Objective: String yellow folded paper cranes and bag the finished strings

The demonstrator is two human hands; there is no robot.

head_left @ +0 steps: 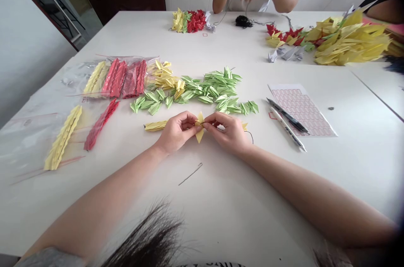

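At the left of the counter point(246, 208), a clear plastic bag point(34, 120) lay spread out. A yellow stack point(64, 138) of folded paper rested there; whether it was in or on the film could not be told. Next came a second yellow stack point(95, 77), a narrow red stack point(101, 126) and packed red stacks point(114, 78). All these were tightly bundled and looked like supply not yet worked, so much seemed left.

A yellow bundle point(154, 125) sat just beside the left hand point(177, 131), and yellow pieces point(163, 75) spread loosely behind it. The left hand had its fingertips pinched on a yellow paper piece point(199, 134), which was held up at the centre, in front of the green pieces point(208, 90). Those green ones lay fanned out in a long run, probably a finished portion. A bent wire point(190, 174) lay nearer the person.

The right hand point(230, 132) had thumb and finger closed on the same piece from the other side, and a dark thread point(251, 136) curled out beside it. This piece, then, appeared partway through handling.

Farther right, a black pen point(288, 115) and a white pen point(288, 129) lay by a label sheet point(311, 111). Beyond, a large yellow heap point(350, 42) of folded pieces lay at the far right; how much of it was done could not be judged.
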